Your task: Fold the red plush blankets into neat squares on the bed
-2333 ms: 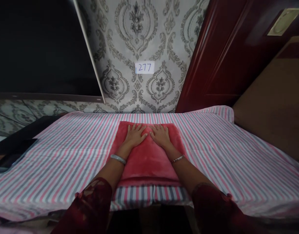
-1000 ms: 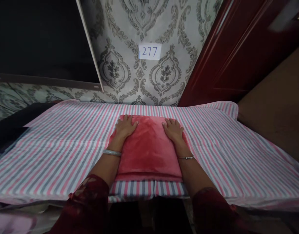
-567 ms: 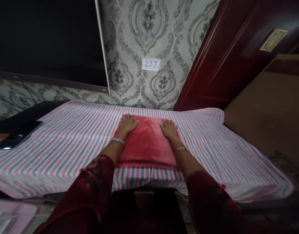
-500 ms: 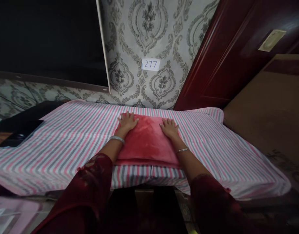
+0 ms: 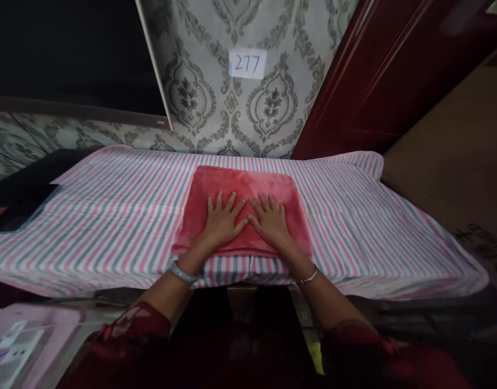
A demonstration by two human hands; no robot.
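A folded red plush towel [image 5: 242, 186] lies flat on a table covered with a pink, grey and white striped cloth [image 5: 110, 221]. My left hand [image 5: 222, 221] rests palm down on the near half of the towel, fingers spread. My right hand [image 5: 268, 220] lies flat beside it, its fingers spread too, and the two thumbs nearly touch. Neither hand holds anything. A bangle sits on each wrist, and dark red sleeves cover my forearms.
Patterned wallpaper with a paper label reading 277 [image 5: 247, 64] stands behind the table. A dark screen [image 5: 65, 54] hangs at the upper left and a dark red door [image 5: 373, 81] at the right. A black object [image 5: 17, 200] lies at the table's left end.
My hands have slid from the towel's far corners back to its near middle, side by side. The view has tilted down and drawn closer to the table.
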